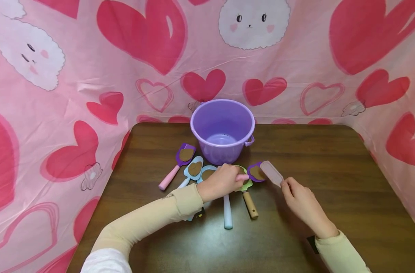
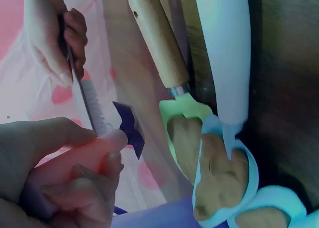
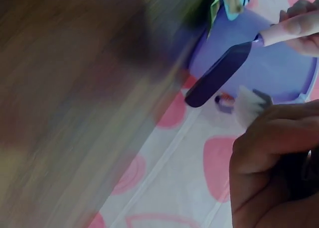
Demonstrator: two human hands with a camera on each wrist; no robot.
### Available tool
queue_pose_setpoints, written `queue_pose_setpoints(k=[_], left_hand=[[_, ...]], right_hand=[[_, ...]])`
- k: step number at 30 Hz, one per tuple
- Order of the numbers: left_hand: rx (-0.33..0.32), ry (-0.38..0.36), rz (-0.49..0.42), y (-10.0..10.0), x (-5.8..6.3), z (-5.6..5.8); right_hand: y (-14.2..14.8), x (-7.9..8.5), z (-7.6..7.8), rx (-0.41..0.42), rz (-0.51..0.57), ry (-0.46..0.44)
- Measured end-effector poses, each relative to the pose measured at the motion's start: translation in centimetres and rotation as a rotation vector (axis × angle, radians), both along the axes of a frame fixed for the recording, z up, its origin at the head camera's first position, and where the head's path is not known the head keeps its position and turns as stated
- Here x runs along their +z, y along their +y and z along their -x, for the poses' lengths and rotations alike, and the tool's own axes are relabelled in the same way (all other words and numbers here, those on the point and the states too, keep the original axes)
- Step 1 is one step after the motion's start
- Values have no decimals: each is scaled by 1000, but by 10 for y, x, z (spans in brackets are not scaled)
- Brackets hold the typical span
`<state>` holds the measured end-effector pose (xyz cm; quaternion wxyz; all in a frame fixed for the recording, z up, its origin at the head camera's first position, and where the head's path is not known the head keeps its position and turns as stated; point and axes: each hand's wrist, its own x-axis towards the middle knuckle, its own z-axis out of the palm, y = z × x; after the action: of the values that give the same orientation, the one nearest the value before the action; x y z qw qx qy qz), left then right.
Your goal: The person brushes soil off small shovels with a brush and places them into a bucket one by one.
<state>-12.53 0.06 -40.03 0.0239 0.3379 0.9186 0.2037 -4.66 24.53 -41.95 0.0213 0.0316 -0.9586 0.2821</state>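
My left hand (image 1: 218, 185) grips the pink handle (image 2: 82, 163) of a small toy shovel whose purple blade (image 1: 253, 170) carries a brown patch, perhaps sand or clay. The right hand (image 1: 304, 204) holds a scrubbing brush (image 1: 271, 173) by one end, its pale bristles (image 2: 94, 102) beside the shovel blade. Below the left hand lie a light blue shovel (image 1: 228, 216) and a green shovel with a wooden handle (image 1: 249, 204). In the right wrist view, the underside of the held shovel's blade (image 3: 219, 76) shows dark.
A purple bucket (image 1: 222, 151) stands at the back of the brown wooden table (image 1: 313, 151). Left of it lie a purple shovel with a pink handle (image 1: 169, 178) and light blue shovels (image 1: 194, 168), bearing brown material. A cloth with hearts (image 1: 142, 30) hangs behind.
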Motion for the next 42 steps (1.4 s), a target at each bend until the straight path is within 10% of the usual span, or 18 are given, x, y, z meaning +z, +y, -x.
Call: queue_pose_setpoints(k=[9, 20, 42], left_hand=[[29, 108, 11, 4, -1, 3], [-2, 95, -36, 5, 5, 3], [-54, 88, -103, 0, 0, 4]], right_hand=[[-12, 2, 7, 78, 73, -150], [-9, -1, 9, 88, -47, -1], [-9, -2, 13, -18, -38, -19]])
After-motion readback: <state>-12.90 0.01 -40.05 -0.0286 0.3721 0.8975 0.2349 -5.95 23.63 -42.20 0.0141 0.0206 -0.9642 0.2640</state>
